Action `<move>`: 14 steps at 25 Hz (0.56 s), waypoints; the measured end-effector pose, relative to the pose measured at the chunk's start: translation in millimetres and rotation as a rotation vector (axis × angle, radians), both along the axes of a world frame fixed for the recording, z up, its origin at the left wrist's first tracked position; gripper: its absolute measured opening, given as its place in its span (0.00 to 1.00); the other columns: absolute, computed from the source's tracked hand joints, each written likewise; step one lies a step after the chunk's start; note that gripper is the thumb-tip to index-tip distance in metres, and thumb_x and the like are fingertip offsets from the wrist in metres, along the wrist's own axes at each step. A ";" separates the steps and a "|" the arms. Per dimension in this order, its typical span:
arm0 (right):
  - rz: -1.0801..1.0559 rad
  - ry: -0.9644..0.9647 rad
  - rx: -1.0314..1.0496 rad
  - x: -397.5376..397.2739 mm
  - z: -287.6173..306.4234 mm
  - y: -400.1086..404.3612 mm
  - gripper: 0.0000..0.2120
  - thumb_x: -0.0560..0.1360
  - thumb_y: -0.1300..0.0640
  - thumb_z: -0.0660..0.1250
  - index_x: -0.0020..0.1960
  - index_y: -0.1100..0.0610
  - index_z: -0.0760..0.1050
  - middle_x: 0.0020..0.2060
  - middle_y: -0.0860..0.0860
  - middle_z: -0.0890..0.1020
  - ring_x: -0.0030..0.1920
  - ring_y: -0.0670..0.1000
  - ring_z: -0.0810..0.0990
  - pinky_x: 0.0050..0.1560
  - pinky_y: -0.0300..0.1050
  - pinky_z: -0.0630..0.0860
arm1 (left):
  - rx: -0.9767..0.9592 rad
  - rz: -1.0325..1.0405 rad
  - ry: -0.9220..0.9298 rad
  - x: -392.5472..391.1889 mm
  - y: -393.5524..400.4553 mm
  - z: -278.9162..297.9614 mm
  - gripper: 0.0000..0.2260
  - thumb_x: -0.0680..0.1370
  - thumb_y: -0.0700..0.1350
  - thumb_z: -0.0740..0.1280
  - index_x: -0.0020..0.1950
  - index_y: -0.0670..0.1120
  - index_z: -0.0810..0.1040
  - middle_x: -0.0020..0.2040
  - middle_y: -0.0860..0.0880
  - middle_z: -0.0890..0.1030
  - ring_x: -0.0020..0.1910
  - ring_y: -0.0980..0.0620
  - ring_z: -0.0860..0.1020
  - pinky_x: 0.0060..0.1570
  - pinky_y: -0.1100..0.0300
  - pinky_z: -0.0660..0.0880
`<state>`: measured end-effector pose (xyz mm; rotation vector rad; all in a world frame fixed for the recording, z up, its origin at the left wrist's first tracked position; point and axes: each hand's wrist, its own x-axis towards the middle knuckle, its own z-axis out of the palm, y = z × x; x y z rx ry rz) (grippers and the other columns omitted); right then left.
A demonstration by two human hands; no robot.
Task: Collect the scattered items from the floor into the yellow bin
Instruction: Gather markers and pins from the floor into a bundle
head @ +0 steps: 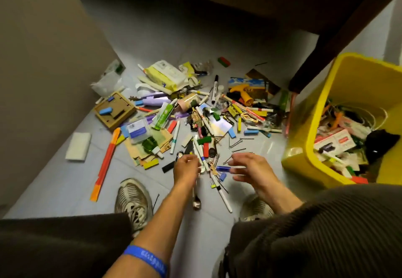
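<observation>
Here, low in the frame's centre, our left hand (pixel 186 168) pinches small clutter beside a white marker pen (pixel 201 158); our right hand (pixel 250 166) hovers spread over a blue plastic clip (pixel 223 168). Both look light, stiff, slippery: we'd grip mid-barrel. The yellow plastic bin (pixel 304 147) sits right.

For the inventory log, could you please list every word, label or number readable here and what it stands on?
None reads for certain.
Wristband: white letters, too blurred.
Clear box: blue label, print too small.
Wipes pack: label too small.
Carton in the bin: red print, blurred.
</observation>
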<state>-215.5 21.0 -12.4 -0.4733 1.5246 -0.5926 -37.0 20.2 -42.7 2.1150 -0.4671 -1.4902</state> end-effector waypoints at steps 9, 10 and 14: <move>1.070 0.795 -0.241 42.5 -111.4 41.1 0.06 0.76 0.48 0.65 0.49 0.49 0.73 0.41 0.48 0.79 0.37 0.45 0.74 0.34 0.37 0.65 | 0.037 -0.450 -0.364 25.9 34.9 -84.4 0.10 0.74 0.48 0.72 0.50 0.54 0.72 0.42 0.55 0.79 0.35 0.61 0.75 0.31 0.67 0.67; 1.036 0.774 -0.226 44.2 -112.6 41.2 0.05 0.76 0.48 0.65 0.47 0.48 0.72 0.39 0.47 0.78 0.37 0.43 0.73 0.33 0.36 0.65 | 0.029 -0.436 -0.353 29.6 34.7 -82.8 0.08 0.75 0.49 0.70 0.52 0.53 0.73 0.43 0.55 0.80 0.37 0.60 0.76 0.33 0.66 0.69; 0.929 0.727 -0.272 49.3 -116.4 39.5 0.06 0.78 0.50 0.61 0.54 0.50 0.69 0.41 0.47 0.77 0.37 0.41 0.72 0.36 0.37 0.68 | 0.029 -0.494 -0.647 66.9 51.1 -69.6 0.07 0.76 0.44 0.62 0.54 0.48 0.74 0.51 0.48 0.77 0.47 0.49 0.75 0.45 0.56 0.72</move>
